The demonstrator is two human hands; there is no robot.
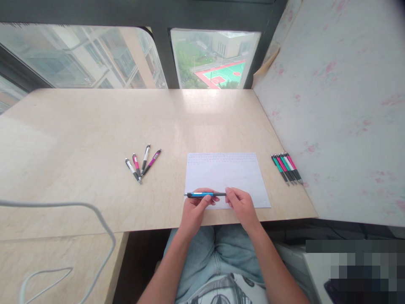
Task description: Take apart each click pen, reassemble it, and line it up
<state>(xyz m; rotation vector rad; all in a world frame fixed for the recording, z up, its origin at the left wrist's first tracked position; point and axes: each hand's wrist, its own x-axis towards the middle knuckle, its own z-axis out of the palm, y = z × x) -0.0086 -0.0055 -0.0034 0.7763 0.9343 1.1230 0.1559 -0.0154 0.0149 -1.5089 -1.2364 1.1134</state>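
Nearest were the person's printed shirt (pixel 228 291) and pale blue jeans (pixel 193 249), below the near edge of the table (pixel 110 122). Above that edge, the left hand (pixel 193 209) held a blue pen (pixel 200 195), thumb and fingers closed on its barrel; the right hand (pixel 243 204) had thumb and fingertips pinched together at its dark right end. The pen lay level from left to right, over the near left part of a sheet of paper (pixel 226 175) with rows of small writing along its far edge. Left of the sheet, four pens (pixel 146 156) lay fanned out, near ends close together: two white, one pink, one purple. To the right, near the flowered wall (pixel 335 105), a slanting row of green, pink and white pens (pixel 279 165) lay side by side.
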